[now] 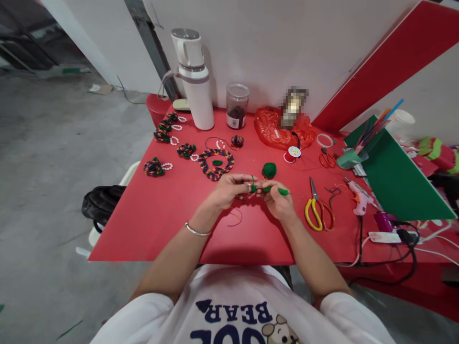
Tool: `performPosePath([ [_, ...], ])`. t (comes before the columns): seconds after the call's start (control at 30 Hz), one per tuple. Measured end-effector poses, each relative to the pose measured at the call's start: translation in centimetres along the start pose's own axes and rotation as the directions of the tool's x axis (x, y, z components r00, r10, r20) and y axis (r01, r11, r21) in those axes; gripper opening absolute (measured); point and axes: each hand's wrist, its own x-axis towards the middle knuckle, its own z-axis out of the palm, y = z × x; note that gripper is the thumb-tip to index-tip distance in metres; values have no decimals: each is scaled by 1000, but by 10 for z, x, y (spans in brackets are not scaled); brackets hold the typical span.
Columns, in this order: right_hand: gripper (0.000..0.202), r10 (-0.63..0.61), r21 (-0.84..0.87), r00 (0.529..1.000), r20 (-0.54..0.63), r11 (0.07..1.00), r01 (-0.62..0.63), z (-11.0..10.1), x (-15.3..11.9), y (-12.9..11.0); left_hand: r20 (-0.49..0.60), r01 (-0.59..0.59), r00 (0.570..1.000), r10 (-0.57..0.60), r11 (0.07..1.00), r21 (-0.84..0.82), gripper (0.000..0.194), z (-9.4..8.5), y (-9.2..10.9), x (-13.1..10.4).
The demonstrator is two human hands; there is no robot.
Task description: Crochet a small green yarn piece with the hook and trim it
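Above the red table, my left hand pinches a small piece of green yarn work, a strand looped up over the fingers. My right hand is closed on a green-handled crochet hook, its tip side pointing at the green piece. The two hands nearly touch. Just behind them sits a green yarn ball. A braided multicolour ring lies beyond my left hand, with a small green piece inside it.
Multicolour yarn pieces with white beads lie at the left. Behind stand a white flask and a clear jar. To the right are yellow-handled scissors, a pink glue gun, cables and a green board.
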Motion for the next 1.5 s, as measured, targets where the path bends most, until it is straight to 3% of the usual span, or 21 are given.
performPosePath([
  [0.07,35,-153,-234,988,0,961,148,5,-1,-2,-79,-86,993,86,996,8,39,7,-3,0],
  [0.13,29,-298,-447,953,57,846,291,6,-2,-4,-169,-195,965,200,980,42,37,13,-5,-1],
  [0.23,23,-442,-595,883,161,670,444,5,-4,-4,-274,-263,917,288,957,125,36,19,-9,-2],
  [0.33,24,-523,-668,827,205,543,509,4,-5,4,-290,-218,928,232,973,81,39,23,-13,-3],
  [0.43,25,-570,-703,797,201,482,522,2,-5,8,-197,-99,977,78,990,-100,38,23,-14,-3],
  [0.5,25,-564,-659,803,192,533,531,0,-5,6,-86,-3,996,-12,985,-171,34,20,-11,-3],
  [0.57,24,-508,-570,840,191,639,516,-5,-3,1,1,60,998,-61,982,-181,32,15,-7,-3],
  [0.67,26,-392,-486,885,252,739,466,-14,2,-7,32,101,995,-97,985,-137,32,6,1,-3],
  [0.97,26,-325,-461,872,366,750,473,-27,12,-25,30,97,995,-97,995,-9,27,-9,10,-3],
  [1.23,28,-282,-429,865,414,778,459,-31,12,-34,121,106,986,-117,990,88,23,-18,9,0],
  [1.37,25,-252,-383,883,396,829,408,-35,9,-35,153,109,980,-126,988,111,21,-19,10,0],
  [1.5,29,-214,-280,931,295,912,299,-31,6,-24,135,78,986,-93,991,111,21,-13,8,-2],
])
